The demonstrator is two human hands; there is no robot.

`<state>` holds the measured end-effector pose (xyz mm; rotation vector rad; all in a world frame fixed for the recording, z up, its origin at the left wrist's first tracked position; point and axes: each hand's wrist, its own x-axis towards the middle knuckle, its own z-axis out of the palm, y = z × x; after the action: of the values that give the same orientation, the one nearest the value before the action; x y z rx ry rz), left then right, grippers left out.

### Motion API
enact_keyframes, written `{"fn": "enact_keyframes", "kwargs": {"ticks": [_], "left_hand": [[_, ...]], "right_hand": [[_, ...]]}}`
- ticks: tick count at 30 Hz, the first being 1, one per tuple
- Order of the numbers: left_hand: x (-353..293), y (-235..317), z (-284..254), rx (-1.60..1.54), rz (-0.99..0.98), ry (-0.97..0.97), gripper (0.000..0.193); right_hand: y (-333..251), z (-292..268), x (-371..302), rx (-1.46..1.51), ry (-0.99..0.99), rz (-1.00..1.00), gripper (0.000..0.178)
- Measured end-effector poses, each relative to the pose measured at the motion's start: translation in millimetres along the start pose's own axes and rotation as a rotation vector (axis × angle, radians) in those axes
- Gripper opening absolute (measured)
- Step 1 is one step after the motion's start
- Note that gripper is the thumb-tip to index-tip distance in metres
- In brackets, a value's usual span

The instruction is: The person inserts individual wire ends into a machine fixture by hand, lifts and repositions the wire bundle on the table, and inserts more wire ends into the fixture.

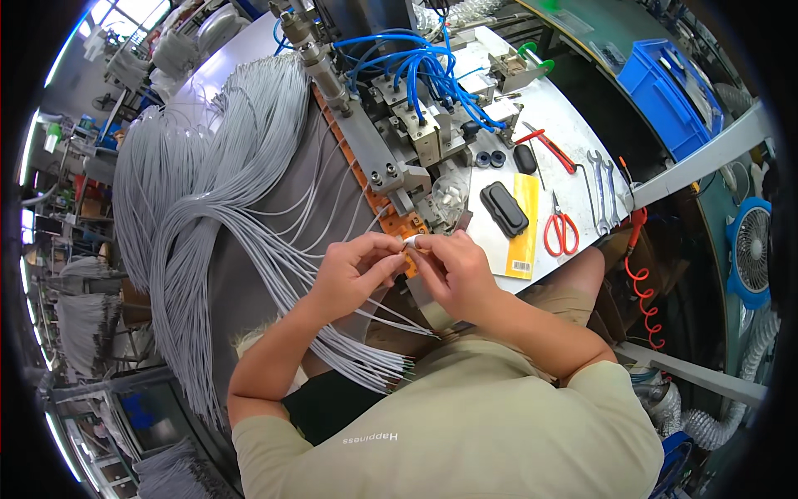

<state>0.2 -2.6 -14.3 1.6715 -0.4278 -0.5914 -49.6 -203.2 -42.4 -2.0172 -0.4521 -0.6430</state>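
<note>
— Pinching that small white connector [411, 241] with both hands?
— Yes; my left hand [353, 274] closes thumb and forefinger on it and a grey wire [366, 314], my right hand [453, 270] grips its other end; I hold it over the orange fixture [391, 208] by the pneumatic machine [416, 116]; the wire bundle [216, 183] drapes left, within reach; the red scissors [562, 226] lie to my right.

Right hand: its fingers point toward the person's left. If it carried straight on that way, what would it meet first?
Most likely the left hand. The right hand pinches a small white plastic piece, and the left fingertips already close on it from the other side. Depth is unclear, but they look practically touching.
</note>
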Motion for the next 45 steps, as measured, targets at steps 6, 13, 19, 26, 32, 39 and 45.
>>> {"fn": "enact_keyframes", "kwargs": {"ticks": [6,13,19,26,32,39,45], "left_hand": [[0.2,2.1,-1.3,0.149,0.059,0.012,0.018],[-4.2,8.0,-1.6,0.278,0.099,-0.036,0.015],[-5.3,13.3,-5.5,0.157,0.043,-0.129,0.01],[8.3,10.7,3.2,0.655,0.506,0.113,0.012],[-7.5,15.8,4.1,0.766,0.532,-0.407,0.014],[-6.9,18.3,4.8,0.501,0.522,-0.675,0.014],[0.2,5.0,5.7,0.433,0.259,-0.179,0.014]], "right_hand": [[-0.6,3.0,-1.0,0.081,-0.046,0.102,0.015],[-2.5,-4.7,1.7,0.18,-0.211,0.213,0.014],[7.7,-13.6,12.9,0.145,-0.257,-0.036,0.012],[33.2,0.9,11.7,-0.087,-0.103,0.028,0.011],[49.8,6.8,4.6,0.247,-0.098,0.56,0.017],[61.1,8.5,12.3,0.292,-0.138,0.569,0.021],[58.4,7.5,14.7,0.294,-0.178,0.694,0.023]]}}
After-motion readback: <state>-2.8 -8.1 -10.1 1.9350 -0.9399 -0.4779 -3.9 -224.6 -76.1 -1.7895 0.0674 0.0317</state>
